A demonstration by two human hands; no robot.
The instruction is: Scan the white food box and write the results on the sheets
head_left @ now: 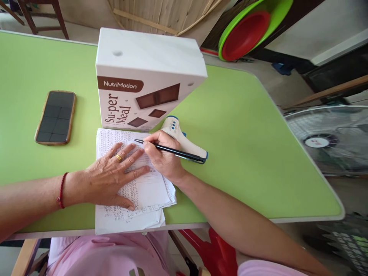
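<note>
My left hand [112, 176] lies flat with fingers spread on a stack of handwritten paper sheets [152, 188]. It wears a gold ring and a red bracelet. My right hand [165, 155] grips a black pen [184, 153], whose tip meets or hovers just over the top sheet near its upper edge; I cannot tell which. Behind the papers stands a white box [152, 53] marked NutriMotion Su-per Meal. Partly hidden by my right hand, a white and blue handheld device [186, 142], shaped like an infrared thermometer, rests on the table.
A smartphone [56, 118] with a dark screen lies to the left on the green table [244, 153]. Beyond the table's right edge stands a fan [316, 142]. Green and red basins [247, 34] are at the back, and a wooden chair [43, 15] is at the far left.
</note>
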